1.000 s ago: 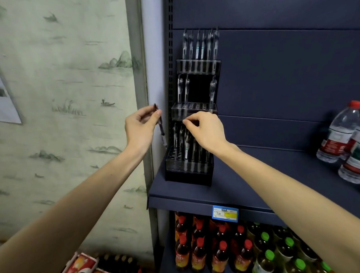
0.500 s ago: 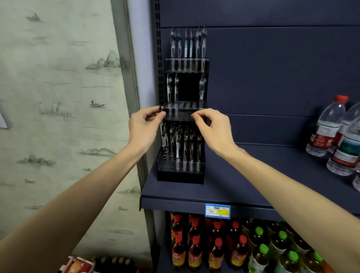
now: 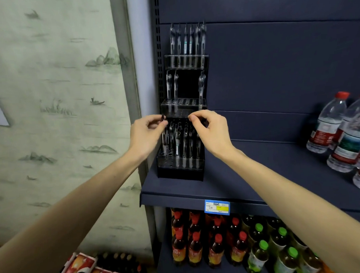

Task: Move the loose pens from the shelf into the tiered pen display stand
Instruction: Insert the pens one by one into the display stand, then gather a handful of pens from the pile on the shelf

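A black tiered pen display stand (image 3: pixel 180 170) stands at the left end of the dark blue shelf (image 3: pixel 258 174). Several clear pens fill its top tier (image 3: pixel 187 43), three stand in the middle tier (image 3: pixel 201 84), and several more stand in the bottom tier. My left hand (image 3: pixel 145 135) pinches the top of a dark pen (image 3: pixel 163 124) that hangs upright over the bottom tier's left holes. My right hand (image 3: pixel 210 131) pinches the top of another pen at the bottom tier's right side; its fingers hide most of that pen.
Water bottles (image 3: pixel 327 125) stand at the shelf's right end. Below the shelf, red-capped (image 3: pixel 196 246) and green-capped drink bottles (image 3: pixel 260 250) fill a lower level. A blue and yellow price tag (image 3: pixel 217 206) sits on the shelf edge. A patterned wall lies to the left.
My left hand has carried its pen rightwards from beside the stand to over the bottom tier. My right hand has risen from among the bottom pens to a pen's top.
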{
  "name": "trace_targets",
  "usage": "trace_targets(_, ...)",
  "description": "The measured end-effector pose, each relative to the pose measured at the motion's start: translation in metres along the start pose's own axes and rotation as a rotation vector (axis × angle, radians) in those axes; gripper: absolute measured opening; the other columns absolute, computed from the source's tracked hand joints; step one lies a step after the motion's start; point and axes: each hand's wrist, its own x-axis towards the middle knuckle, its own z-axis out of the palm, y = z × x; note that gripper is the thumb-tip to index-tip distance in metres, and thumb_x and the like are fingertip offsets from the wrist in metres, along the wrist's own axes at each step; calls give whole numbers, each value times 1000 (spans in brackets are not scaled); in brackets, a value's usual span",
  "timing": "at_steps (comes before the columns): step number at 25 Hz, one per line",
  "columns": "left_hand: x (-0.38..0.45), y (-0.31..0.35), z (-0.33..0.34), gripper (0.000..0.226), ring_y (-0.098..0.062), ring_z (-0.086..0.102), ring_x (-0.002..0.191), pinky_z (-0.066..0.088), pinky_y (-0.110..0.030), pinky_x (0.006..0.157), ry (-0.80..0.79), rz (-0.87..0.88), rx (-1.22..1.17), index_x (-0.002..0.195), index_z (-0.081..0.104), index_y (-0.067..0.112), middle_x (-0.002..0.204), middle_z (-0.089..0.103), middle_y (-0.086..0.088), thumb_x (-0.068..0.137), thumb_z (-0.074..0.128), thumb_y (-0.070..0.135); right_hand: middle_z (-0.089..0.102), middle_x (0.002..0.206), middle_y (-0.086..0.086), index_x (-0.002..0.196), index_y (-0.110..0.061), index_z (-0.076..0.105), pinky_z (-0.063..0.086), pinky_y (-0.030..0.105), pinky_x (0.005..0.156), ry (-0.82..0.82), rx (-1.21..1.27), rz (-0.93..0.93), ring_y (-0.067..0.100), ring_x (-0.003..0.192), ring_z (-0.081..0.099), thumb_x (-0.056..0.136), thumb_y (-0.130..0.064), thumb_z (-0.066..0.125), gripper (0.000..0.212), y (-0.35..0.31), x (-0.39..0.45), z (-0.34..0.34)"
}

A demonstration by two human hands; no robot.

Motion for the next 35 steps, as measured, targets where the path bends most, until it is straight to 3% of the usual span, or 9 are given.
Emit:
trace_targets(3, -22, -11, 3, 12, -1, 67, 78, 59, -36, 88, 20, -14, 35, 101, 75, 23, 89, 75, 5, 90, 78, 20, 71, 100, -19, 106, -29, 76, 53, 37, 84, -14, -8, 2, 5, 96, 61, 101, -35, 60, 18, 2, -4, -2)
trace_targets(8, -42, -11, 2, 39, -10, 64, 104, 54, -33, 95, 87, 16, 66, 127, 61, 28, 117, 61, 6, 93, 67, 46, 70, 102, -19, 106, -26, 76, 51, 36, 87, 69, -22, 17, 7, 100, 59, 101, -32, 58, 19, 2, -7, -13)
trace_targets(13, -58, 28, 20, 13, -4, 53, 69, 45, -26, 65, 167, 120, -82, 110, 59, 25, 88, 60, 13, 98, 62, 26, 69, 109, -17, 108, -26, 72, 52, 37, 89, 176, -15, 92, 8, 105, 59, 101, -29, 55, 19, 13, -25, -27)
trace_targets(19, -85, 68, 94, 14, -11, 57, 62, 48, -33, 66, -3, 185, -117, 108, 59, 30, 78, 63, 8, 96, 59, 24, 69, 114, -5, 125, -15, 63, 51, 31, 97, 225, 54, 287, 6, 103, 64, 100, -20, 61, 26, 43, -73, -63)
trace_targets(23, -114, 106, 165, 12, -12, 55, 59, 52, -42, 69, -124, 184, -113, 106, 58, 28, 79, 65, 6, 96, 60, 22, 67, 108, -12, 126, -17, 62, 50, 21, 91, 167, 59, 324, -9, 98, 60, 101, -21, 61, 25, 62, -104, -133)
trace_targets(26, -137, 142, 231, 10, -15, 58, 59, 52, -45, 66, -198, 127, -167, 106, 59, 27, 80, 69, 7, 100, 59, 19, 69, 111, -13, 128, -22, 62, 46, 13, 86, 162, 9, 286, -7, 100, 61, 102, -25, 60, 26, 78, -124, -202)
trace_targets(28, -157, 174, 290, 7, -12, 55, 57, 48, -42, 60, -237, 103, -254, 102, 60, 25, 74, 69, 6, 103, 56, 19, 71, 108, -15, 125, -25, 63, 49, 17, 85, 225, -17, 265, -3, 99, 64, 102, -27, 58, 24, 93, -140, -263)
trace_targets(32, -201, 234, 405, 13, -10, 49, 50, 41, -30, 55, -290, 95, -375, 92, 63, 15, 59, 62, 1, 103, 56, 13, 73, 90, -14, 113, -28, 68, 51, 28, 67, 402, -101, 241, 4, 72, 64, 103, -30, 53, 18, 127, -181, -387)
trace_targets(35, -236, 270, 488, 15, -13, 50, 50, 40, -32, 54, -399, 91, -417, 89, 64, 16, 61, 62, -2, 102, 58, 13, 72, 85, -14, 109, -30, 69, 51, 32, 66, 506, -227, 307, 4, 72, 64, 104, -31, 52, 18, 159, -217, -480)
